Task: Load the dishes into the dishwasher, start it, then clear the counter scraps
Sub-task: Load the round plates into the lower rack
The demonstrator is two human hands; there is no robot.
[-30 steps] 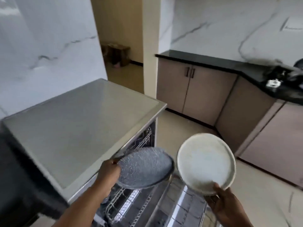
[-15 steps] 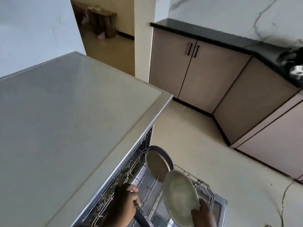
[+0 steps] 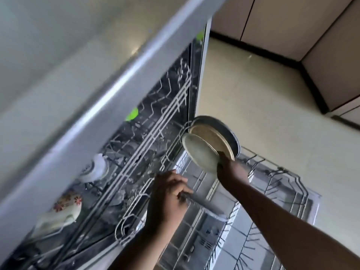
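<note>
**Kitchen surroundings**

A pale beige floor fills the right side. Beige cabinet doors stand along the top right, with a dark plinth running where they meet the floor. A grey worktop spreads across the upper left, blurred.

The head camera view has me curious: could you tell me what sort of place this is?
Most likely a home kitchen. An open dishwasher has its wire racks pulled out, the right hand is setting a cream plate among other plates, and beige base cabinets line the tiled floor.
</note>
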